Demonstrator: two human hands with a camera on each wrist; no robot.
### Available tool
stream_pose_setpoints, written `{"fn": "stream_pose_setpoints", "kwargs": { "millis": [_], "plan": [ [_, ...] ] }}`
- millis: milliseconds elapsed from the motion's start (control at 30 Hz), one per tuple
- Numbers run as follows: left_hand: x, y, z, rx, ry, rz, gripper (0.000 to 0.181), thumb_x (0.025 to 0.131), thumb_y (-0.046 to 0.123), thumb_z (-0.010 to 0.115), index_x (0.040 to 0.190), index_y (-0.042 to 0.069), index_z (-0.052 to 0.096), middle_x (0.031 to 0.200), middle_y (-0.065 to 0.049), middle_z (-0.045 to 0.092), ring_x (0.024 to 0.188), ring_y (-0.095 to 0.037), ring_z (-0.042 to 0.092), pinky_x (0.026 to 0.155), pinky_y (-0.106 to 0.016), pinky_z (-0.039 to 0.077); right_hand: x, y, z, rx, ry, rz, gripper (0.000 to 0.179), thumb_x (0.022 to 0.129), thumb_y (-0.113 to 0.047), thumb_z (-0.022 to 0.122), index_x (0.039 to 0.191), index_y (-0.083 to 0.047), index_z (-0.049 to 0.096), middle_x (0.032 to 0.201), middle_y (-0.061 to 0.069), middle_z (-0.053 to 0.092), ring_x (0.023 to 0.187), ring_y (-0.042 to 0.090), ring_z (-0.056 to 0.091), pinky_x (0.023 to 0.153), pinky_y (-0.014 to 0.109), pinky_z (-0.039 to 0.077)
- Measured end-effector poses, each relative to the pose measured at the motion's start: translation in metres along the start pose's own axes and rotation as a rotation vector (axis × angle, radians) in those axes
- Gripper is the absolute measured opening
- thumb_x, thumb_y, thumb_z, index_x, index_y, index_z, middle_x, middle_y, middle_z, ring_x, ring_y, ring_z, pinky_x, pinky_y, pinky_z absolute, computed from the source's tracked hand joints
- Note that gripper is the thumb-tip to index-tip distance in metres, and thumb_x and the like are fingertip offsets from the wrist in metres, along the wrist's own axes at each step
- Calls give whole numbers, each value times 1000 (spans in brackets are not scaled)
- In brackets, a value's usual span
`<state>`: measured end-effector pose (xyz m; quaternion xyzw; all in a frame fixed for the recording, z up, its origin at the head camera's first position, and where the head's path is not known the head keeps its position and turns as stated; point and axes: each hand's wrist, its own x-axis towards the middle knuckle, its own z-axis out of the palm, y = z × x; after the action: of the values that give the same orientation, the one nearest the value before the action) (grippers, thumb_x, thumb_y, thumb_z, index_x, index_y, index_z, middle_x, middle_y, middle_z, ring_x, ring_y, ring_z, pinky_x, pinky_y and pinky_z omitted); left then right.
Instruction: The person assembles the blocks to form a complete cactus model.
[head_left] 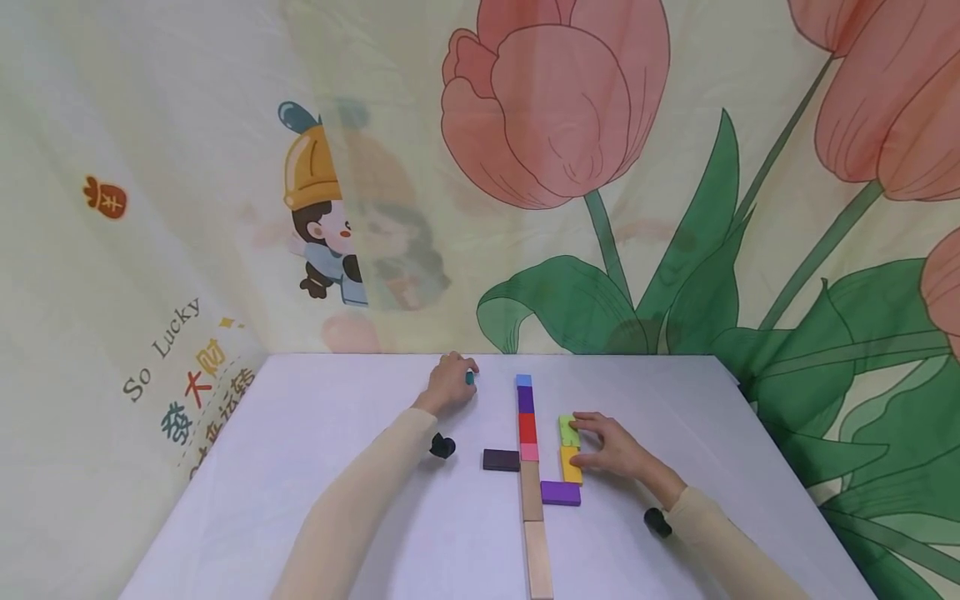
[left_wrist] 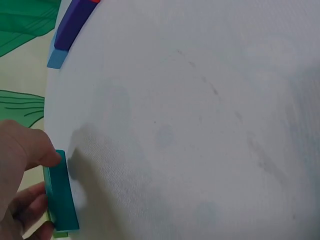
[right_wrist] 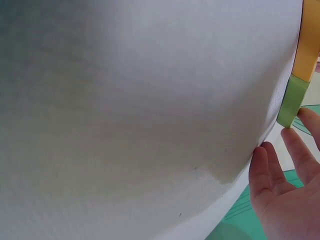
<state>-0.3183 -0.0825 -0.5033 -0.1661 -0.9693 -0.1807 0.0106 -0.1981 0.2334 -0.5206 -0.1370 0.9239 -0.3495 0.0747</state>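
Observation:
Near the far edge of the table, my left hand (head_left: 450,383) pinches a teal block (left_wrist: 62,192) between thumb and fingers. A sliver of lighter green shows beside the block's lower end in the left wrist view. My right hand (head_left: 615,446) lies at the right side of a light green block (head_left: 568,431) and a yellow block (head_left: 572,465), its fingers spread and fairly straight. In the right wrist view its fingertips are right at the end of the green block. These two blocks stand end to end, above a purple block (head_left: 561,493) set crosswise.
A line of blocks runs up the table: two wooden blocks (head_left: 532,492), then pink, red (head_left: 528,428), dark purple (head_left: 526,400) and light blue (head_left: 523,380). A black block (head_left: 501,460) juts out left of it. The white table (head_left: 337,483) meets a printed curtain behind.

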Motion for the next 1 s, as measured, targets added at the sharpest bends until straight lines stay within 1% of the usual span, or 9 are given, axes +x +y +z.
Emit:
{"fn": "stream_pose_setpoints", "kwargs": {
  "millis": [133,233,367,433,533,667,833,900,1000],
  "plan": [
    [-1,-2,-3,29,12,-8,34,80,6,68,114,8,70,108,-16,64,102,-35,56,86,-48,47,1,0,0,-9,2,-15,67,77,-28,85,134,-3,60,147,18,46,138,44,35,107,64,32],
    [-1,-4,-6,10,9,-18,35,80,3,68,115,6,69,106,-16,64,101,-35,57,87,-49,46,1,1,0,-12,3,-25,67,77,-29,85,133,-3,60,147,18,46,137,44,36,107,64,32],
    [-5,-3,-11,-62,6,-28,33,82,1,67,115,4,69,107,-17,61,102,-33,56,89,-47,48,1,1,0,-17,-1,-28,67,77,-31,85,133,-3,61,146,19,46,136,45,36,106,65,32],
    [-6,-4,-12,-105,17,-24,29,82,0,68,111,2,69,105,-18,59,100,-32,57,87,-46,50,1,1,0,-22,-2,-27,67,77,-31,85,133,-3,61,146,19,46,136,45,36,106,65,32],
    [-6,-6,-11,-193,17,-23,24,81,0,71,105,1,70,103,-17,62,99,-31,58,87,-44,50,1,1,0,-9,2,-24,67,76,-30,86,132,-3,61,146,19,46,137,45,36,107,65,31],
    [-8,-8,-10,-375,15,-35,19,83,3,73,102,1,71,98,-13,67,94,-27,61,81,-38,51,2,2,1,7,-6,-13,68,76,-30,86,133,-3,60,147,19,45,138,45,34,107,65,30],
    [-16,-5,-7,-622,-9,-112,17,85,6,75,100,0,71,94,-10,66,85,-20,62,74,-29,55,3,2,2,7,-13,-7,68,77,-30,85,134,-3,60,147,19,45,138,44,34,108,64,31],
    [-21,-3,-5,-688,-30,-140,16,85,5,74,100,-1,71,93,-10,65,80,-17,62,71,-27,57,3,2,1,6,-9,-9,67,77,-29,85,134,-3,60,147,19,46,138,44,34,107,64,31],
    [-28,-1,-1,-718,-62,-145,15,87,5,72,101,-1,70,92,-9,64,75,-15,62,68,-26,57,2,1,0,8,-8,-9,67,77,-29,85,133,-3,60,147,19,46,138,44,35,107,64,32]
  ]
}}
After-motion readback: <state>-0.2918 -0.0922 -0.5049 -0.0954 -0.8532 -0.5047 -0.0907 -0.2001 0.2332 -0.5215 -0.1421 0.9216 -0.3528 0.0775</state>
